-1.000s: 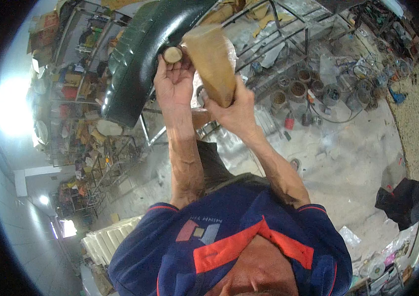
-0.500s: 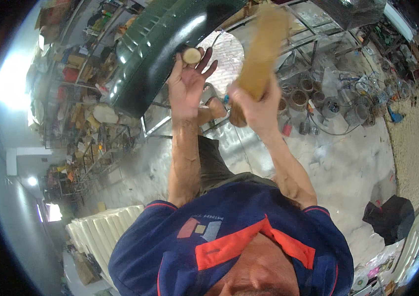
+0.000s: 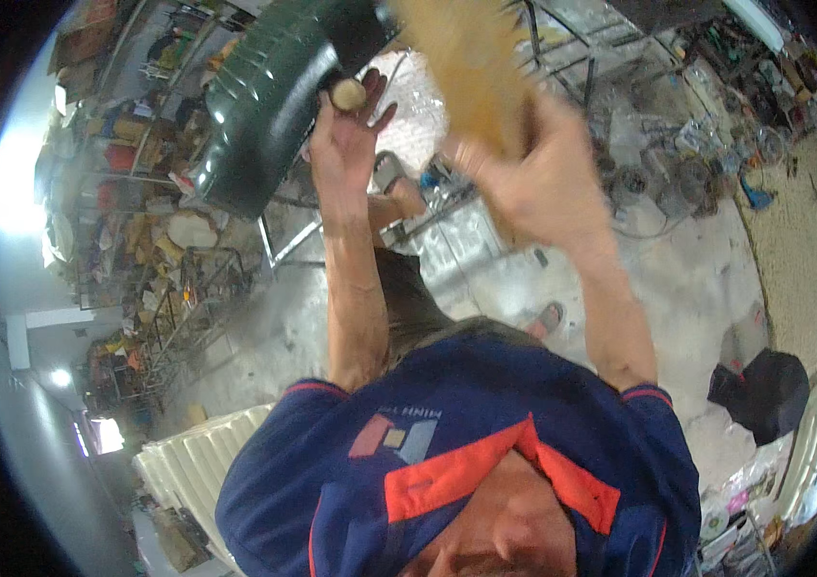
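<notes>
A round, pale wooden end of a tool [image 3: 349, 94] shows between the thumb and fingers of my left hand [image 3: 343, 149]; the rest of the tool is hidden. Two of that hand's fingers stick out loosely. Beside it lies a shiny dark green padded piece [image 3: 259, 130] with stitched ridges, and the hand is right at its edge. My right hand [image 3: 545, 183] is closed around a thick yellow-brown wooden block [image 3: 471, 72], raised and smeared by motion. Whether the block touches anything cannot be made out.
A metal frame [image 3: 295, 242] stands below the green piece. Several clear containers [image 3: 687, 188] sit on the floor to the right, near a beige sheet [image 3: 804, 226]. Shelves with clutter line the left. A black cloth [image 3: 764, 394] lies at the right, cream padding [image 3: 202, 452] at lower left.
My right hand and the wooden block have come closer to the camera, the block swinging leftward. My left hand, the wooden-ended tool and the green piece have shifted slightly left in view.
</notes>
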### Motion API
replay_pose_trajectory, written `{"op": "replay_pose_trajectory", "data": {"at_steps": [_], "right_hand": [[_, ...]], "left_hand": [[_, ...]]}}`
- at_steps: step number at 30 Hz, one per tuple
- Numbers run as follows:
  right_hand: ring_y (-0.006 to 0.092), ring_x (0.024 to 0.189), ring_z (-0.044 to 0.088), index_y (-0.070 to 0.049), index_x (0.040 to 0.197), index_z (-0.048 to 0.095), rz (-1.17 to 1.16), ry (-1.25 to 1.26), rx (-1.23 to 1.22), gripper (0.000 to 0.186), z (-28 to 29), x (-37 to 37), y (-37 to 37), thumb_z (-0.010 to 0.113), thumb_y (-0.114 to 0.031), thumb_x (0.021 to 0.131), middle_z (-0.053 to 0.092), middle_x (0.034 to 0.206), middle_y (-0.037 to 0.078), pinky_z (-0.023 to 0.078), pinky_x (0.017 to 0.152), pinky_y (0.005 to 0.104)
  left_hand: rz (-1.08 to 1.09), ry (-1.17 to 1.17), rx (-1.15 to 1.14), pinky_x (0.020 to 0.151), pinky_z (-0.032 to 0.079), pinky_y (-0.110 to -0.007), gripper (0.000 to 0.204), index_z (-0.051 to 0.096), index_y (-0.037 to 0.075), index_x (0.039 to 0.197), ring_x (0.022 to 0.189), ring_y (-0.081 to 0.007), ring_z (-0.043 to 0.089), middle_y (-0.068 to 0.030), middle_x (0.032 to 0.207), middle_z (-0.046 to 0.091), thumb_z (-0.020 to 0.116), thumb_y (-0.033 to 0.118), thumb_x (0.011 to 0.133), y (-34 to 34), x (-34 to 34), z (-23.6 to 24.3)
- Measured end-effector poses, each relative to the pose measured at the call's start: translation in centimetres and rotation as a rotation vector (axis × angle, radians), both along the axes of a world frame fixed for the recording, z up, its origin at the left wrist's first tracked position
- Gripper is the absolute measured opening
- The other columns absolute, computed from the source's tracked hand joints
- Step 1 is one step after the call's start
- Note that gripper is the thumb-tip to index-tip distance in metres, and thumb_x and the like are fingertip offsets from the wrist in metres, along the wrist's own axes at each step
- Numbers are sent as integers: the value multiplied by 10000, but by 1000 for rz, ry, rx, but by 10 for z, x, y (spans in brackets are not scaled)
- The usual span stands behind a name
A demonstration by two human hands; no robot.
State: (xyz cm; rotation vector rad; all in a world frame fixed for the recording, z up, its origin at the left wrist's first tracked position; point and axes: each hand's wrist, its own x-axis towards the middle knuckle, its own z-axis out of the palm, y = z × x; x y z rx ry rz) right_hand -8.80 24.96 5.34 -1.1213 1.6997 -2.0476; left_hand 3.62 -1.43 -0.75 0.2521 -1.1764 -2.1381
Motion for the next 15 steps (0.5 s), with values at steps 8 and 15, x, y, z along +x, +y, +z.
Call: {"op": "replay_pose_trajectory", "data": {"at_steps": [8, 15], "right_hand": [[408, 914, 769, 3, 1250, 651, 82, 476, 606, 505, 5, -18, -21, 879, -223, 860, 773, 1039, 253, 595, 800, 404], [381, 905, 781, 4, 1245, 679, -94, 461, 30, 492, 43, -15, -16, 857, -270, 879, 780, 969, 227, 619, 783, 426]], "left_hand": [[41, 5, -43, 1197, 321, -682, 513, 578, 98, 1446, 1544, -419, 389, -270, 1585, 493, 624, 443, 1068, 3, -6, -2], [-37, 85, 12, 1207, 312, -701, 473, 633, 39, 1358, 1477, -432, 445, -205, 1542, 544, 667, 369, 1021, 4, 1, 0]]}}
